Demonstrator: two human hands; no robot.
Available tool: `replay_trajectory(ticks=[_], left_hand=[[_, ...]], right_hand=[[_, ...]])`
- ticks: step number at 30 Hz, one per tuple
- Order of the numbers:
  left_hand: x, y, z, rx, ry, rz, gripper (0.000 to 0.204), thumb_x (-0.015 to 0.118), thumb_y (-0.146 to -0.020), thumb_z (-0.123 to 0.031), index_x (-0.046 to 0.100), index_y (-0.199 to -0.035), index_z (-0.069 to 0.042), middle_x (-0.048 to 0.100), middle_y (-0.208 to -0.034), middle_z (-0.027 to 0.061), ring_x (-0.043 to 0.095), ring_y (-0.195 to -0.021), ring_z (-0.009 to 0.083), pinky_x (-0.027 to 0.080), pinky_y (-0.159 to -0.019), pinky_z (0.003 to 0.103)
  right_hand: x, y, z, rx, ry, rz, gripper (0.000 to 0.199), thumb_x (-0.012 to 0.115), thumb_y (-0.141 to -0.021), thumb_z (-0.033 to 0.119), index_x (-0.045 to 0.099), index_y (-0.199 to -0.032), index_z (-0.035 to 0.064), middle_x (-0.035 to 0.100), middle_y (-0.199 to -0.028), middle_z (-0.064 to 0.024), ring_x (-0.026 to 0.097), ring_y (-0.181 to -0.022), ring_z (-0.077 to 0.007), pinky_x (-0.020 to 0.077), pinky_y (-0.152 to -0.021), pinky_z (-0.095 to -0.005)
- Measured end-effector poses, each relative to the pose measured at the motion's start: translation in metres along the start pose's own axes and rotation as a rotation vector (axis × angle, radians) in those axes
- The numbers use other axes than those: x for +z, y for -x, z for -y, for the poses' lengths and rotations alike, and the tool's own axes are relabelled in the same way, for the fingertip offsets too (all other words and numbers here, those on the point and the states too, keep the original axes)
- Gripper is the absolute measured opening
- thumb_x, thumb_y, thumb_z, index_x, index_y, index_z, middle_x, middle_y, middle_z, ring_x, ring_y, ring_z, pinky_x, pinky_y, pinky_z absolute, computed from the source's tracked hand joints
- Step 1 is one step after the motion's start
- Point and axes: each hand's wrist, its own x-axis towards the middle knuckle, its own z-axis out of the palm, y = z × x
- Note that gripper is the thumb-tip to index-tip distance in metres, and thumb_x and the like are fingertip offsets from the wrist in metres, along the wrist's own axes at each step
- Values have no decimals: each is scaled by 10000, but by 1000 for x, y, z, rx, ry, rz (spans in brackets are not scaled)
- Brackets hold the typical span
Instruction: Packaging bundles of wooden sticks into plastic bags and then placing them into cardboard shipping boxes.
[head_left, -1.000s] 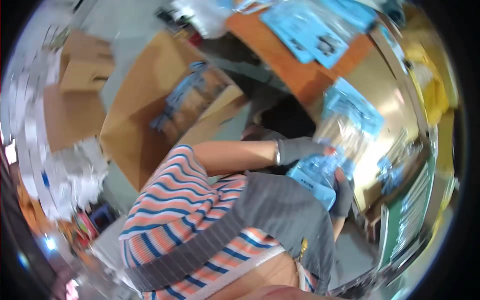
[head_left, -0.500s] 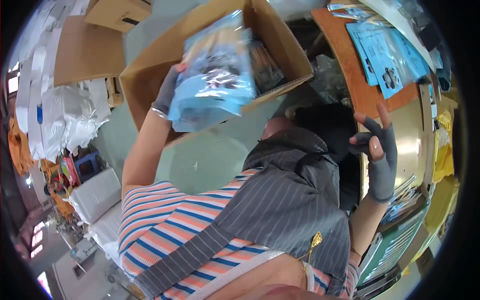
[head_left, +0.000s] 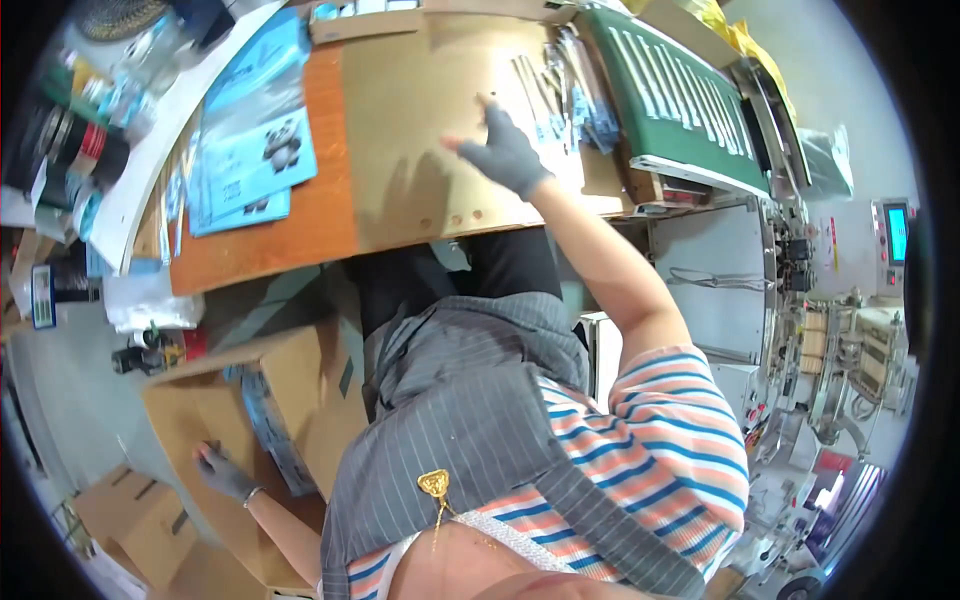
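Note:
My right hand (head_left: 503, 150), in a grey fingerless glove, reaches over the tan board on the worktable with its fingers apart and nothing in it. Slim sticks in blue-and-clear wrappers (head_left: 575, 95) lie just beyond it. My left hand (head_left: 225, 474), gloved the same way, is down at the open cardboard box (head_left: 305, 385) on my left. Its fingers look loosely apart, and I see nothing in them. Inside that box stand blue plastic packets (head_left: 268, 425), partly hidden by the box wall. Flat blue bags with a panda picture (head_left: 255, 165) lie at the table's left.
A green tray (head_left: 680, 90) with a row of pale slim pieces stands at the right of the table. A white shelf edge (head_left: 150, 170) and a dark bottle (head_left: 85, 140) are at the left. Machinery (head_left: 820, 340) stands far right; another carton (head_left: 135, 520) is lower left.
My view has turned from the box to the worktable. The blue packet bundle has left my left hand, which is now lower at the box. My right hand has come over the tabletop.

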Motion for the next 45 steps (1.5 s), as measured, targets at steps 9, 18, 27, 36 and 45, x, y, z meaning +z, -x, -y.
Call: replay_trajectory(ticks=[9,18,27,36,45], left_hand=[[304,96,-293,677,-35,581,296,518,-925,-190,555,-1136,14,605,-1099,105,562,-1001,178,435,-881,297],[588,166,-340,1326,-332,540,568,557,-871,-398,464,-1236,27,475,-1266,233,423,-1202,357,299,-1014,438],[587,185,-356,1234,-347,555,767,638,-747,-528,455,-1214,53,481,-1243,236,419,-1186,374,294,-1019,449],[589,181,-351,1252,-342,506,744,616,-773,-530,463,-1230,38,490,-1246,234,435,-1188,363,313,-1015,429],[595,172,-341,1236,-201,548,611,543,-855,-454,487,-1222,32,512,-1225,229,458,-1163,362,335,-1000,419]], right_hand=[[-59,-147,-206,632,276,-45,1107,780,-536,559,320,-1351,-34,502,-1239,-254,520,-1146,-311,434,-947,-355],[-83,-156,-179,232,-374,-204,698,712,-664,466,558,-1116,-44,580,-1138,-246,561,-1069,-341,441,-898,-359],[-282,-111,-441,997,273,-322,679,425,-829,613,478,-1314,141,464,-1310,-217,445,-1210,-380,369,-986,-411],[-176,-114,-270,51,252,-246,570,522,-863,481,504,-1209,28,549,-1167,-208,539,-1050,-362,424,-889,-393],[-103,-151,-151,-186,341,-508,546,570,-835,459,544,-1125,-3,551,-1148,-187,513,-1077,-364,423,-898,-401]])
